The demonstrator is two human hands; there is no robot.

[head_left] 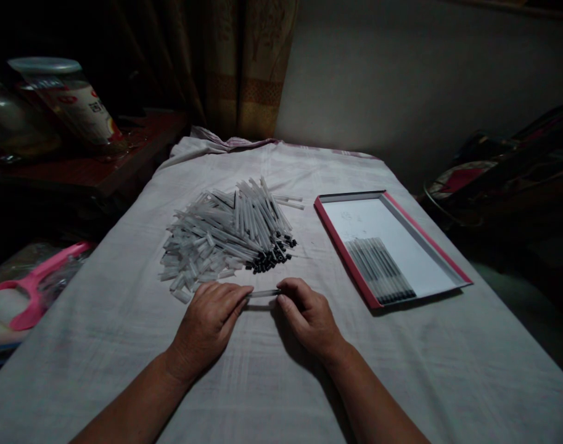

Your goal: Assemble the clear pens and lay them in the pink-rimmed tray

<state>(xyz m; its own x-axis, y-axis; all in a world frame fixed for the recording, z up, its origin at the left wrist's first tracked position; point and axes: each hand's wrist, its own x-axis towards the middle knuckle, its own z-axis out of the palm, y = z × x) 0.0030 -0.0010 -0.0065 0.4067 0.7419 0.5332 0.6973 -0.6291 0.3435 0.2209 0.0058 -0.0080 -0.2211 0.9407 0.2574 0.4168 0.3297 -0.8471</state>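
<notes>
My left hand [210, 322] and my right hand [308, 314] rest on a white cloth-covered table [124, 345] and pinch the two ends of one clear pen [263, 293] held level between them. Just beyond my hands lies a heap of clear pen barrels and caps [226, 237], many with black tips pointing right. To the right sits a shallow box lid with a red rim [341, 246]; a row of finished pens [380, 270] lies side by side in its near half.
A dark wooden shelf [100, 172] at the left carries a lidded jar [73, 102]. A pink plastic item [36, 287] lies low at the left. A curtain [248, 68] hangs behind the table. Dark bags [507, 179] fill the right side.
</notes>
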